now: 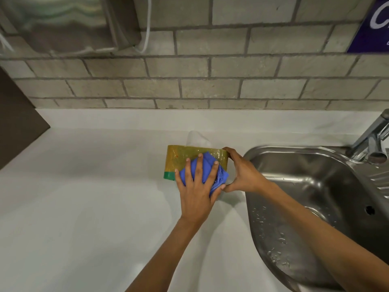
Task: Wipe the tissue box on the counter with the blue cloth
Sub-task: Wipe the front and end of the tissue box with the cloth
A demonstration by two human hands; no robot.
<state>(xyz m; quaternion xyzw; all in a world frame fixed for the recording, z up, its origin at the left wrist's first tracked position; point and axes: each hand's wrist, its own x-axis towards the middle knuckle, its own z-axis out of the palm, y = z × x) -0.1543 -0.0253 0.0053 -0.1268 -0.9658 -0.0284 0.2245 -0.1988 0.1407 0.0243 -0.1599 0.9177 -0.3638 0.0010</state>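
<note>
A yellow tissue box (179,158) with a green corner and a white tissue sticking out of its top stands on the white counter (84,197), just left of the sink. My left hand (196,186) lies flat with spread fingers on the blue cloth (205,169), pressing it against the box's near side. My right hand (242,171) grips the box's right end, thumb low and fingers at the top corner. The cloth is bunched at its right edge, partly hidden under my palm.
A wet steel sink (305,207) sits right beside the box, with a chrome tap (372,140) at the far right. A tiled wall (200,81) runs behind the counter. A metal dispenser (63,24) hangs at upper left, a dark panel (16,123) at left.
</note>
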